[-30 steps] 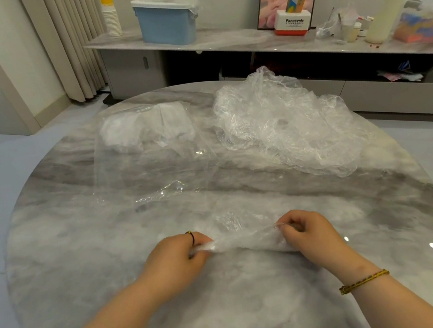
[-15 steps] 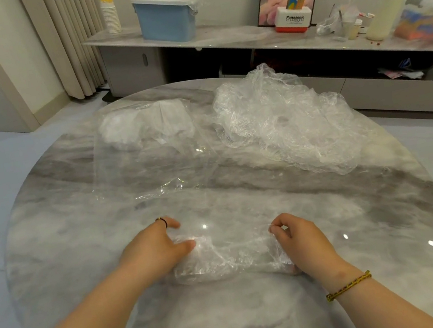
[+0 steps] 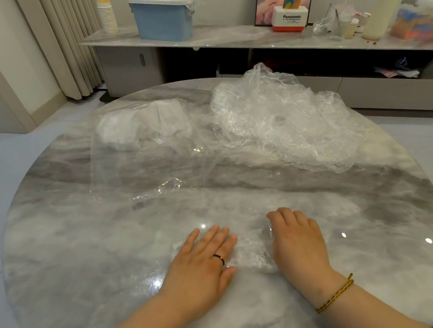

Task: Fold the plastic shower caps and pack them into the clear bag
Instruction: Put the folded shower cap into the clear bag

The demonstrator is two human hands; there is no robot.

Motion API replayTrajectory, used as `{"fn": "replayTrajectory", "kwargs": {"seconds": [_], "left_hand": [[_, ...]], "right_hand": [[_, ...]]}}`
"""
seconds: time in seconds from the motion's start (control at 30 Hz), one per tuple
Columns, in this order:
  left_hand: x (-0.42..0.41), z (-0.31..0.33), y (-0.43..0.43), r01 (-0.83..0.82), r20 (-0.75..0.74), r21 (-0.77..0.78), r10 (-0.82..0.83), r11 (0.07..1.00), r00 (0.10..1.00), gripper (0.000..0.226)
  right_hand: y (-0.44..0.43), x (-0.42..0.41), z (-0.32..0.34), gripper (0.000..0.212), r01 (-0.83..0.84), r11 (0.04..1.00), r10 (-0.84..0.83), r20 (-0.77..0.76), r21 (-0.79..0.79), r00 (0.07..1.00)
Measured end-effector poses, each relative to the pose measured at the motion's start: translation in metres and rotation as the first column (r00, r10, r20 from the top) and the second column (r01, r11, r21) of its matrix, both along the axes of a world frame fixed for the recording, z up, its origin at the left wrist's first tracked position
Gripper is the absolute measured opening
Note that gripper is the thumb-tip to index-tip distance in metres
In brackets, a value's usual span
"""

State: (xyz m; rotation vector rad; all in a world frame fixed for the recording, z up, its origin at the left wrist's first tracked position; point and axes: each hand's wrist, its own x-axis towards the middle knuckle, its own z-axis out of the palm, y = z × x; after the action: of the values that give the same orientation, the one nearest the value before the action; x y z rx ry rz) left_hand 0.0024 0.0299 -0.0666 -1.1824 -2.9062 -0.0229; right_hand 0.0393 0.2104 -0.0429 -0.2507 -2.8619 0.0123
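Observation:
A folded clear shower cap (image 3: 250,253) lies flat on the round marble table (image 3: 81,259) near the front edge. My left hand (image 3: 201,264) rests flat on its left part, fingers spread. My right hand (image 3: 298,239) presses palm-down on its right part. The clear bag (image 3: 148,158) lies flat at the table's back left, with white folded caps (image 3: 141,122) inside its far end and its mouth facing me. A heap of crumpled shower caps (image 3: 279,118) sits at the back right.
Behind the table runs a low marble sideboard (image 3: 216,38) with a blue bin (image 3: 162,17), a stack of paper cups (image 3: 105,9), a Panasonic box (image 3: 289,19) and clutter. Curtains (image 3: 66,40) hang at the left.
The cap was stretched between my pinched fingers, then laid down and folded narrower. Both hands have opened and now lie flat on it, closer together.

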Motion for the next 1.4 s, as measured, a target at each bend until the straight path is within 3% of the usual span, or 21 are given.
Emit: {"fn": "replayTrajectory", "kwargs": {"seconds": [0.1, 0.2, 0.4, 0.57, 0.63, 0.77, 0.83, 0.9, 1.0, 1.07, 1.17, 1.3, 1.4], "left_hand": [[-0.006, -0.001, -0.001, -0.025, 0.062, -0.049, 0.028, 0.998, 0.998, 0.071], [-0.006, -0.003, 0.001, -0.015, 0.081, -0.094, 0.022, 0.995, 0.996, 0.071], [-0.008, -0.005, 0.001, 0.007, 0.078, -0.088, 0.0, 0.996, 0.997, 0.071], [-0.005, -0.005, 0.004, 0.055, 0.119, -0.133, -0.039, 0.99, 0.992, 0.072], [-0.004, 0.001, 0.001, 0.0, 0.136, -0.135, 0.019, 0.991, 0.991, 0.075], [-0.006, 0.005, 0.005, -0.01, 0.196, -0.033, 0.016, 0.999, 0.981, 0.113], [-0.006, 0.015, 0.009, -0.031, 0.29, 0.009, 0.027, 0.999, 0.957, 0.105], [-0.01, 0.026, 0.016, -0.101, 0.326, 0.049, 0.08, 0.994, 0.942, 0.072], [-0.018, 0.041, 0.028, -0.226, 0.341, 0.129, 0.171, 0.966, 0.924, 0.046], [-0.022, 0.048, 0.038, -0.279, 0.39, 0.117, 0.214, 0.953, 0.896, 0.045], [-0.024, 0.053, 0.052, -0.285, 0.459, 0.016, 0.246, 0.958, 0.854, 0.055], [-0.024, 0.054, 0.066, -0.269, 0.471, -0.153, 0.309, 0.951, 0.826, 0.062], [-0.023, 0.06, 0.069, -0.291, 0.504, -0.182, 0.343, 0.939, 0.792, 0.049]], "right_hand": [[-0.008, 0.002, -0.005, 0.042, -0.114, 0.993, 0.114, 0.004, -0.012, 0.994], [-0.02, 0.005, -0.001, 0.071, -0.24, 0.97, 0.243, 0.147, -0.038, 0.959], [-0.016, 0.012, -0.012, 0.056, -0.254, 0.958, 0.287, 0.433, -0.132, 0.855], [-0.014, 0.01, -0.019, 0.07, -0.296, 0.951, 0.304, 0.439, -0.088, 0.846], [-0.014, 0.009, -0.014, 0.072, -0.283, 0.955, 0.293, 0.425, -0.088, 0.857], [-0.002, 0.005, 0.0, 0.098, -0.264, 0.922, 0.35, 0.316, -0.283, 0.882], [0.009, 0.004, 0.009, 0.084, -0.199, 0.933, 0.278, 0.251, -0.299, 0.927], [0.023, 0.002, 0.019, 0.061, -0.057, 0.964, 0.127, 0.261, -0.26, 0.957], [0.037, 0.0, 0.028, 0.046, 0.101, 0.98, -0.017, 0.435, -0.172, 0.9], [0.038, -0.002, 0.028, 0.033, 0.158, 0.972, -0.048, 0.509, -0.175, 0.86], [0.033, -0.004, 0.025, 0.003, 0.176, 0.928, -0.004, 0.463, -0.328, 0.886], [0.023, -0.007, 0.017, 0.007, 0.09, 0.905, 0.036, 0.288, -0.415, 0.957], [0.022, -0.007, 0.017, 0.03, 0.046, 0.897, 0.024, 0.154, -0.439, 0.988]]}}
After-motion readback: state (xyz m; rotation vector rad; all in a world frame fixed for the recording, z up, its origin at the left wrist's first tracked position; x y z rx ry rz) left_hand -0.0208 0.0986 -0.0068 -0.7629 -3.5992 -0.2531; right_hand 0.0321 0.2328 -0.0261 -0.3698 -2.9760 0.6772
